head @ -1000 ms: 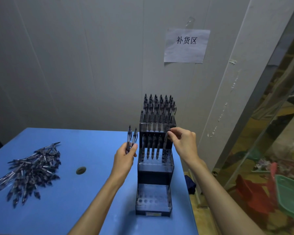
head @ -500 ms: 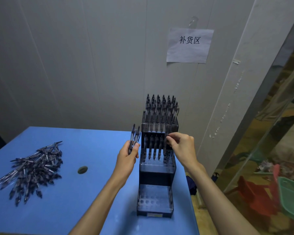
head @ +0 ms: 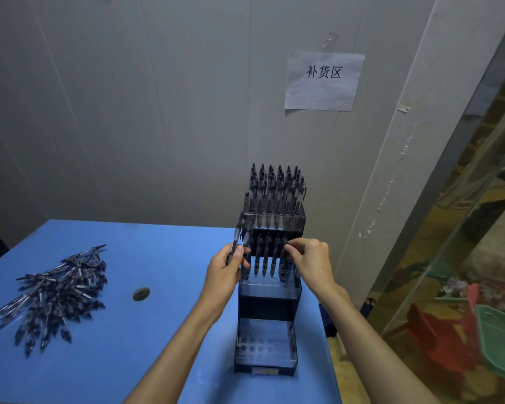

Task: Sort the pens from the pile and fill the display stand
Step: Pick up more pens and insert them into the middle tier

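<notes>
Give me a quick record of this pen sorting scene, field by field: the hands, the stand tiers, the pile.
left hand: grips a few spare pens, upright beside the stand
right hand: pinches a pen in the middle tier
display stand: three stepped tiers on the blue table
top tier: full of pens
middle tier: one row of pens at the back, front holes empty
bottom tier: empty
pen pile: loose, left of the stand

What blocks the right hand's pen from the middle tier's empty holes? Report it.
Nothing visible does. The right hand pinches a pen directly over the middle tier; the seated pens stand to its left.
</notes>
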Motion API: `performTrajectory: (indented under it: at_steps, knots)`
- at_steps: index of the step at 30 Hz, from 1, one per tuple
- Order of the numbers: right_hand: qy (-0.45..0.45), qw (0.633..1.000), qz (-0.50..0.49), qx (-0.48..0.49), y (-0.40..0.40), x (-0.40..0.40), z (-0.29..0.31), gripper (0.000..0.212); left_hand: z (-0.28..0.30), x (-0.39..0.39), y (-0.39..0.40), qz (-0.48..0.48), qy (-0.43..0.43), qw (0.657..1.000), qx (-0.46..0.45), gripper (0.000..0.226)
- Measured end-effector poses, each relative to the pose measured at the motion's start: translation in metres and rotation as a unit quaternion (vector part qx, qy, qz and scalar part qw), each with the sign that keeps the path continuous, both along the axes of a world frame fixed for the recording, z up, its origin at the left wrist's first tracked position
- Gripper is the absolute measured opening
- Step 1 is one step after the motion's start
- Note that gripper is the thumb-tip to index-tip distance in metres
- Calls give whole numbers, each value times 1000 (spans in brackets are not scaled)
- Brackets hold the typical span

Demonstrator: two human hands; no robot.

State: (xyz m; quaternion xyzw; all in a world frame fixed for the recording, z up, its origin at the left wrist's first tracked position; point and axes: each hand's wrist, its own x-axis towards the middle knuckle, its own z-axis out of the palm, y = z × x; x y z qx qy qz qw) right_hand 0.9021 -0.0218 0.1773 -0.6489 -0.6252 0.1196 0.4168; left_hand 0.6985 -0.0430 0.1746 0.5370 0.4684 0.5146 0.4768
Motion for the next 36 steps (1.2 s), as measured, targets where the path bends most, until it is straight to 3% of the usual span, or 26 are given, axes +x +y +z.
performTrajectory:
  at_steps: [4,7,13,16,21,24,27,31,36]
  knots:
    - [-24,1000,-8,12,-4,4,11,16,2,5,1,-12,-5,1000,-8,27]
    - [6,999,-5,52,-8,0,28,17,3,10,2,-16,-7,1000,-17,27]
    - [160,979,124,-15,-18,-13,52,16,4,24,1,-37,-10,999,-14,27]
    - [194,973,122,-27,-17,-13,46,14,4,27,-2,-51,-4,999,-10,26]
    - [350,924,141,-58,-19,-15,45,14,7,27,-3,-66,7,998,-7,25]
    - [382,914,133,-41,-16,-12,51,12,7,23,-1,-60,37,997,-14,27]
    - [357,928,103,-6,-12,-2,57,10,0,15,4,-22,75,997,-13,27]
    - [245,967,54,43,-7,15,57,13,-4,1,6,36,98,995,-8,23]
    - [80,993,4,86,-6,27,50,12,-5,-9,8,31,75,997,-8,26]
